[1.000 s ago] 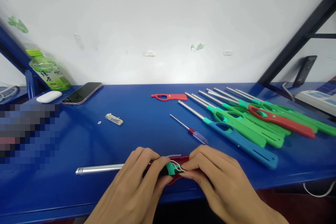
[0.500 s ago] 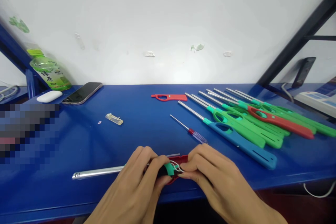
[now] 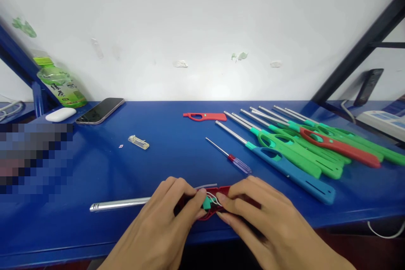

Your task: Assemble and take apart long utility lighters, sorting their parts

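Note:
A long lighter lies near the front edge of the blue table (image 3: pixel 177 152). Its silver metal tube (image 3: pixel 120 204) points left, and its red handle shell (image 3: pixel 218 202) is open with a teal part and thin white wires showing between my fingers. My left hand (image 3: pixel 167 215) pinches the lighter where the tube meets the handle. My right hand (image 3: pixel 262 219) grips the red handle from the right, fingertips at the wires. Most of the handle is hidden under my hands.
A small screwdriver (image 3: pixel 229 156) lies just beyond my hands. Several green, blue and red long lighters (image 3: pixel 297 147) lie at the right. A red handle half (image 3: pixel 205 116), a small clear part (image 3: pixel 138 142), a phone (image 3: pixel 100 111), a white case (image 3: pixel 60 114) and a green bottle (image 3: pixel 60 84) sit farther back.
My fingers have shifted slightly on the lighter: the black and teal part sits deeper in the red shell now. The tube has barely moved.

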The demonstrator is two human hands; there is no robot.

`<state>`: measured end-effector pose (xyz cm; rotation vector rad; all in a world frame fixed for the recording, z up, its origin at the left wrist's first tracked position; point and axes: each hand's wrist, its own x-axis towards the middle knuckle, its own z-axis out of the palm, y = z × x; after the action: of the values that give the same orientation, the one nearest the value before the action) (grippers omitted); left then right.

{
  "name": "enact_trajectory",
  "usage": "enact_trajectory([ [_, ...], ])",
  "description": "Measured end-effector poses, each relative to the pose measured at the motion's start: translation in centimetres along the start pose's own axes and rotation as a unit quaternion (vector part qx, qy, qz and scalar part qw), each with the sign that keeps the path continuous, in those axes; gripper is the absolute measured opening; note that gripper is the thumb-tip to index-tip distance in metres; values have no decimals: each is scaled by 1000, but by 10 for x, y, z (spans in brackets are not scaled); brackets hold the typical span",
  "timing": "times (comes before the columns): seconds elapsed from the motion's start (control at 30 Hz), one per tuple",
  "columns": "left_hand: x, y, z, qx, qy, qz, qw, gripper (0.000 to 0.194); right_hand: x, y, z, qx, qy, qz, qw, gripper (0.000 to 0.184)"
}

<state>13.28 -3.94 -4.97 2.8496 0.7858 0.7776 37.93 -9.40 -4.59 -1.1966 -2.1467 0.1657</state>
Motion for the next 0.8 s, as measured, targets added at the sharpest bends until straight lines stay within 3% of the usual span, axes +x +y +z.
enact_trajectory([
  [0.1,-2,-4,0,-2,11,13,1000,51,-2,4,-1,35,-26,30,999,15],
  [0.23,7,-2,-8,27,1,14,1000,32,0,6,0,67,-31,65,995,12],
  [0.5,35,11,-15,115,106,90,984,45,6,3,0,88,-20,86,992,10],
  [0.6,32,9,-15,101,78,91,988,40,6,4,-1,92,-19,85,992,10],
  [0.7,22,3,-13,70,30,61,995,36,6,5,-1,89,-22,80,993,11],
  [0.8,10,-5,-8,51,19,25,998,29,5,7,-1,85,-11,67,994,10],
])
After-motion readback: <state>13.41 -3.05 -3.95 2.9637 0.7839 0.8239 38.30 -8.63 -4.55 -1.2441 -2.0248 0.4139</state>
